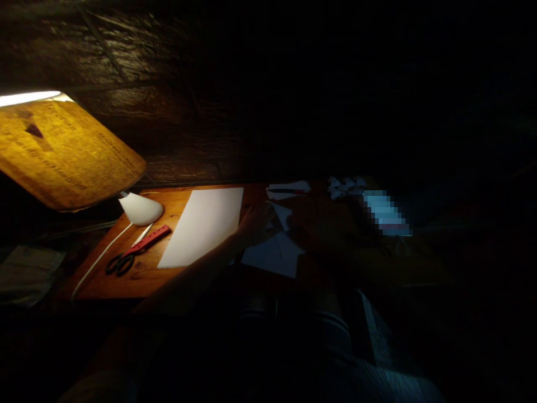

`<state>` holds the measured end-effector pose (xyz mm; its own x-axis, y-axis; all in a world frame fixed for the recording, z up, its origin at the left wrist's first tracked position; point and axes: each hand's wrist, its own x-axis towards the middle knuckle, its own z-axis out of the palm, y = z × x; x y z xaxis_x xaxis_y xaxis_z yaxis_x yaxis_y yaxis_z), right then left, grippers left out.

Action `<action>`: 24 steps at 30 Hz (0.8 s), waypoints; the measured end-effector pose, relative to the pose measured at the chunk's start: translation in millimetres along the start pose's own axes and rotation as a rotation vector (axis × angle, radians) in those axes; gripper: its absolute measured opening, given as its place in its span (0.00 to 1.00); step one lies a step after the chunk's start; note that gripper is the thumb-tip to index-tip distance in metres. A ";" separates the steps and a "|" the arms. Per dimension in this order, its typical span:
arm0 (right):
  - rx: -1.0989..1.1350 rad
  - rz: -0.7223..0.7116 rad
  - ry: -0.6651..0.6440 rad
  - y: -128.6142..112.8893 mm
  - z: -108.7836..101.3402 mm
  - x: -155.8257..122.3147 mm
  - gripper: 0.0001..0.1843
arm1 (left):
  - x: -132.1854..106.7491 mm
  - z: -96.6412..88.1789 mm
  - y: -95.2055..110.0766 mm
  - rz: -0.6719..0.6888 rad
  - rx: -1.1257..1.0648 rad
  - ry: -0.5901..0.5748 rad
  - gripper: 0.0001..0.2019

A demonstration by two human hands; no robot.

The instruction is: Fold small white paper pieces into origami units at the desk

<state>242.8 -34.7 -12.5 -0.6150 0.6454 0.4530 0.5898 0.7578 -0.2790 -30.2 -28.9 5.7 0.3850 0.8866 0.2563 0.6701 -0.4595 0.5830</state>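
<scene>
The scene is very dark, lit only by a lamp at the left. My left hand (254, 224) reaches across the wooden table (138, 277) and rests on a small piece of white paper (282, 215) beside a larger folded white paper (274, 256). Its fingers are in shadow and hard to read. A full white sheet (203, 225) lies just left of the hand. My right hand (312, 224) is a faint dark shape on the papers to the right; its fingers cannot be made out.
A yellow lampshade (62, 151) with a white base (140, 209) and cord stands at the left. Black-handled scissors (119, 263) and a red ruler (149, 239) lie near it. Paper scraps (289, 189), crumpled paper (344, 186) and a blurred bluish object (386, 212) sit farther back.
</scene>
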 end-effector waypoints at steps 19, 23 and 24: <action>-0.106 -0.075 -0.097 -13.6 -3.7 -10.4 0.30 | -14.3 5.8 -10.8 -0.074 0.163 -0.013 0.44; -0.110 -0.115 -0.158 -14.8 -5.1 -8.6 0.28 | -13.4 1.9 -13.7 -0.064 0.139 -0.035 0.43; -0.113 -0.120 -0.163 -15.5 -5.8 -8.0 0.27 | -13.1 0.6 -13.7 -0.066 0.135 -0.047 0.42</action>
<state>241.7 -52.1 -6.9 -0.7552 0.5650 0.3324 0.5563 0.8206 -0.1310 -44.1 -34.2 -6.1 0.3646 0.9130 0.1831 0.7726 -0.4064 0.4878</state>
